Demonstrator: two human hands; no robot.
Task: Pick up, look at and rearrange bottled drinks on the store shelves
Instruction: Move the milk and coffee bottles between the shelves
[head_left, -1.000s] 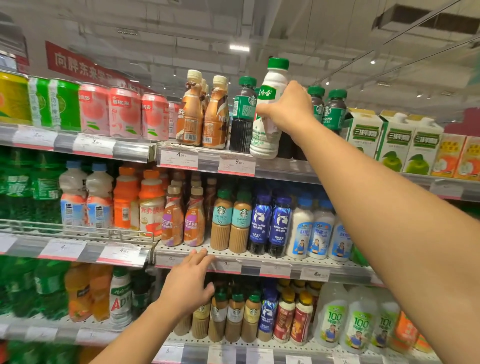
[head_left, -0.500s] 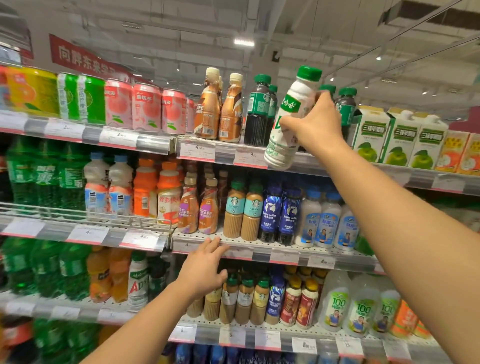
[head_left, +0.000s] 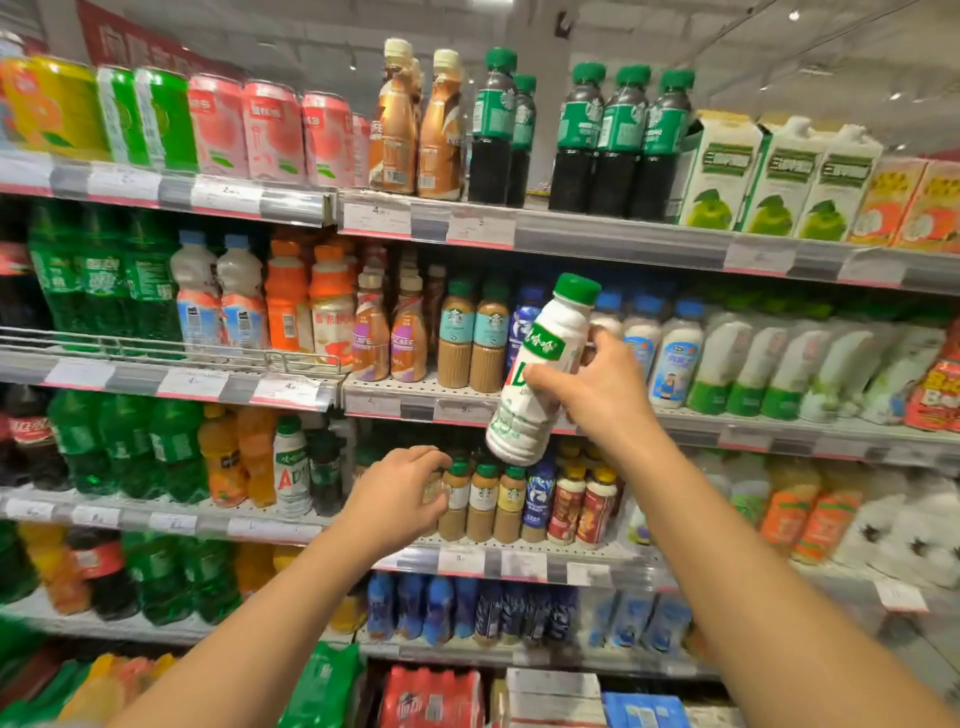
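Observation:
My right hand (head_left: 597, 400) grips a white bottle with a green cap and green label (head_left: 537, 353) round its middle. The bottle tilts right and hangs in front of the second shelf's edge. My left hand (head_left: 395, 493) reaches to the third shelf, fingers and thumb curled round the leftmost small coffee bottle (head_left: 432, 491), which it mostly hides. Beside that one stand more green-capped coffee bottles (head_left: 483, 501). On the top shelf (head_left: 597, 236) dark green-capped bottles (head_left: 618, 140) stand with a gap to their left.
Cans (head_left: 270, 130) and green apple cartons (head_left: 779, 176) line the top shelf. The second shelf holds coffee bottles (head_left: 457, 338) and white milk bottles (head_left: 670, 353). Green soda bottles (head_left: 124, 447) fill the left bay, blue bottles (head_left: 441, 608) the lower shelf.
My right hand has brought the white bottle down from the top shelf to the second shelf's height. My left hand has left the shelf edge and closed round a coffee bottle one shelf lower.

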